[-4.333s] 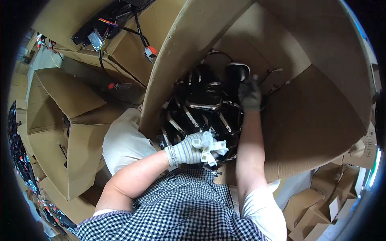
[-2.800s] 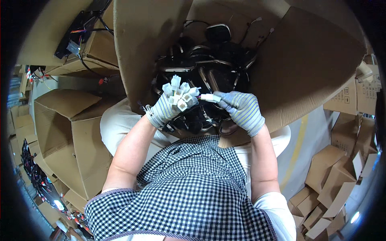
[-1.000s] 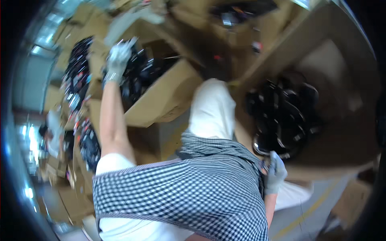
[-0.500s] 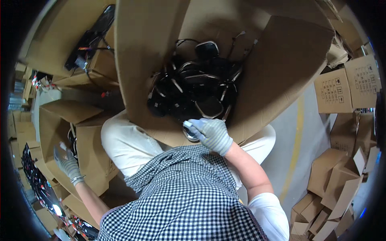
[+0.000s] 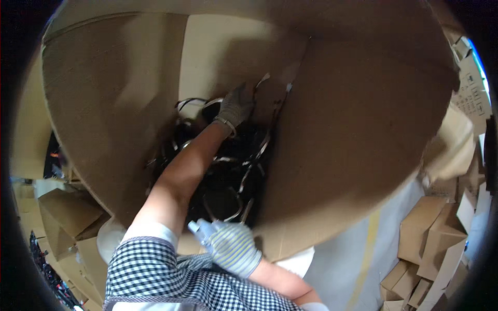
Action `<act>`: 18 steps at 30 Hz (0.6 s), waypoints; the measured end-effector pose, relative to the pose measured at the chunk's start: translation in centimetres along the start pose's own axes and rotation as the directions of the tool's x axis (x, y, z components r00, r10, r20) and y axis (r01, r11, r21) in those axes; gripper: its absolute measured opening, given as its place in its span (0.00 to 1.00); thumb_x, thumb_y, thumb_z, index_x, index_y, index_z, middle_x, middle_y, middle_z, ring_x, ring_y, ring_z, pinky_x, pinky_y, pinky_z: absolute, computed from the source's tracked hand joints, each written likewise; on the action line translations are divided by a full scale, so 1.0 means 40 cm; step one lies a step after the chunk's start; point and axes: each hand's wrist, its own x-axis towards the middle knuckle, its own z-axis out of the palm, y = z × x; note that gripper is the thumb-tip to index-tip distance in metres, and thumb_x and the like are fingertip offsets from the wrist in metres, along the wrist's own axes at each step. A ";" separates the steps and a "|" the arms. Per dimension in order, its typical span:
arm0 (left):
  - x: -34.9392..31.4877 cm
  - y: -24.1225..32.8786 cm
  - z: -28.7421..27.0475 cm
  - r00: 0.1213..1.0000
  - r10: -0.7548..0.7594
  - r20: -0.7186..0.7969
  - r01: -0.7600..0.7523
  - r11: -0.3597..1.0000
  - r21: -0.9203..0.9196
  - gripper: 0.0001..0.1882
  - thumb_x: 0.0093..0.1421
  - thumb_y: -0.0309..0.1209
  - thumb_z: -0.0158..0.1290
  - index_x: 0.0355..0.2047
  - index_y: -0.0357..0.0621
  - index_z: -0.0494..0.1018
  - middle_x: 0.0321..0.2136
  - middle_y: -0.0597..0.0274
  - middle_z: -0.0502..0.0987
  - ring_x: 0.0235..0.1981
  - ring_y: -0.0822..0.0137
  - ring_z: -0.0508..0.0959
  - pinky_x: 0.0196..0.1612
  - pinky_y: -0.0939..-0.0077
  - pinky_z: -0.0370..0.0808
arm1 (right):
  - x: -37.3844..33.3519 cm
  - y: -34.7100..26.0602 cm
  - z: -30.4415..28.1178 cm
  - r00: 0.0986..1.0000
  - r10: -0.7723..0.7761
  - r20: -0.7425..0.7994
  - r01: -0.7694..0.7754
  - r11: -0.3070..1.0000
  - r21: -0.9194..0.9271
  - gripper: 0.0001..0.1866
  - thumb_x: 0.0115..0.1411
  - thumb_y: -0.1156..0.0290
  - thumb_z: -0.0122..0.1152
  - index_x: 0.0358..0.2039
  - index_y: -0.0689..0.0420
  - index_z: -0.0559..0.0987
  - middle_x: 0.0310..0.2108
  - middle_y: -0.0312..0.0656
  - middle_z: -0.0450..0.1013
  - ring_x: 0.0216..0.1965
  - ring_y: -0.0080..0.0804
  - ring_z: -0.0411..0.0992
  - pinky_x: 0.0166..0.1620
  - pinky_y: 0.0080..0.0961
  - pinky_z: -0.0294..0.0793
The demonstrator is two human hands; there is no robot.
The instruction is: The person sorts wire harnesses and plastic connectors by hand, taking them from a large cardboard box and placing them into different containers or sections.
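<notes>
Inside a big cardboard box lies a heap of black rounded parts with silvery edging and thin cables. My left hand, in a grey work glove, reaches deep into the box over the far part of the heap. Its fingers look stretched out, dim against the dark parts. At the box's near edge is my right hand, in a striped glove with pale blue fingertips. Those fingers are curled together, and whatever they may hold is too small to make out.
Folded and opened cartons are piled at the right, beside a grey floor with a yellow line. A smaller open carton stands at the left. Dark parts with coloured wires lie at the lower left.
My left hand has gone from beside the smaller left carton into the big box. My right hand is lower and further left in view. The view has shifted, with the box filling more of it.
</notes>
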 end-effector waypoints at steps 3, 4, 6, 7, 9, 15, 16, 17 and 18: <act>0.132 0.094 0.165 0.987 -0.157 0.023 0.157 0.988 0.002 0.21 0.61 0.39 0.48 0.53 0.46 0.66 0.54 0.52 0.68 0.55 0.52 0.68 0.55 0.64 0.66 | -0.043 0.059 0.077 0.999 -0.041 -0.022 0.044 0.988 0.147 0.07 0.53 0.67 0.54 0.28 0.56 0.75 0.18 0.44 0.71 0.17 0.42 0.70 0.21 0.38 0.69; 0.150 0.116 0.208 0.968 -0.244 0.059 0.249 0.963 -0.105 0.22 0.61 0.39 0.47 0.54 0.44 0.65 0.54 0.52 0.68 0.56 0.52 0.67 0.56 0.65 0.65 | -0.059 0.071 0.086 0.995 -0.012 0.097 -0.002 0.990 0.144 0.08 0.53 0.67 0.53 0.28 0.57 0.75 0.19 0.44 0.71 0.17 0.42 0.69 0.21 0.37 0.69; 0.166 0.161 0.276 0.905 -0.389 0.171 0.424 0.856 -0.298 0.24 0.62 0.39 0.44 0.56 0.41 0.63 0.55 0.50 0.67 0.57 0.52 0.66 0.57 0.66 0.63 | -0.088 0.089 0.099 0.957 0.052 0.286 -0.075 0.995 0.070 0.08 0.53 0.67 0.51 0.28 0.58 0.75 0.18 0.44 0.71 0.16 0.41 0.68 0.20 0.34 0.67; 0.176 0.185 0.300 0.864 -0.444 0.238 0.504 0.777 -0.376 0.25 0.63 0.39 0.43 0.57 0.39 0.62 0.56 0.49 0.66 0.58 0.52 0.65 0.58 0.67 0.62 | -0.108 0.098 0.114 0.931 0.084 0.355 -0.091 0.996 0.003 0.09 0.53 0.67 0.50 0.28 0.58 0.75 0.18 0.43 0.71 0.15 0.40 0.68 0.19 0.33 0.66; 0.188 0.224 0.332 0.866 -0.405 0.294 0.496 0.777 -0.389 0.29 0.61 0.44 0.46 0.57 0.39 0.60 0.55 0.47 0.67 0.57 0.50 0.65 0.57 0.62 0.63 | -0.180 0.151 0.252 0.988 -0.057 -0.144 0.096 0.954 0.283 0.08 0.53 0.68 0.49 0.28 0.57 0.75 0.15 0.41 0.70 0.14 0.36 0.68 0.18 0.31 0.65; 0.141 0.119 0.397 0.989 -0.054 0.137 0.112 0.880 -0.461 0.24 0.62 0.38 0.46 0.55 0.38 0.62 0.51 0.53 0.69 0.53 0.57 0.67 0.54 0.63 0.66 | -0.110 0.107 0.116 0.983 0.004 0.184 -0.068 0.936 0.345 0.09 0.50 0.69 0.52 0.29 0.56 0.78 0.25 0.42 0.74 0.21 0.37 0.72 0.22 0.31 0.70; 0.124 0.122 0.364 0.979 0.027 0.201 0.079 0.863 -0.500 0.18 0.63 0.30 0.47 0.52 0.35 0.64 0.48 0.60 0.71 0.48 0.64 0.71 0.50 0.68 0.69 | -0.122 0.108 0.140 0.962 -0.002 0.273 -0.077 0.958 0.276 0.10 0.50 0.69 0.53 0.32 0.56 0.78 0.26 0.44 0.75 0.22 0.41 0.73 0.22 0.33 0.70; 0.098 0.104 0.351 0.977 0.019 0.213 0.089 0.869 -0.487 0.18 0.63 0.30 0.47 0.52 0.35 0.64 0.48 0.60 0.71 0.48 0.64 0.71 0.50 0.68 0.69 | -0.128 0.117 0.161 0.986 0.018 0.168 -0.089 0.900 0.426 0.11 0.50 0.69 0.53 0.34 0.57 0.77 0.27 0.45 0.75 0.25 0.42 0.74 0.24 0.33 0.71; 0.056 0.060 0.341 0.981 0.123 0.148 0.016 0.713 -0.701 0.18 0.63 0.30 0.47 0.52 0.37 0.65 0.47 0.62 0.71 0.46 0.66 0.71 0.50 0.70 0.69 | -0.092 0.086 0.099 0.962 -0.036 0.269 -0.042 0.960 0.277 0.11 0.51 0.69 0.52 0.35 0.57 0.77 0.27 0.46 0.74 0.26 0.42 0.74 0.26 0.33 0.72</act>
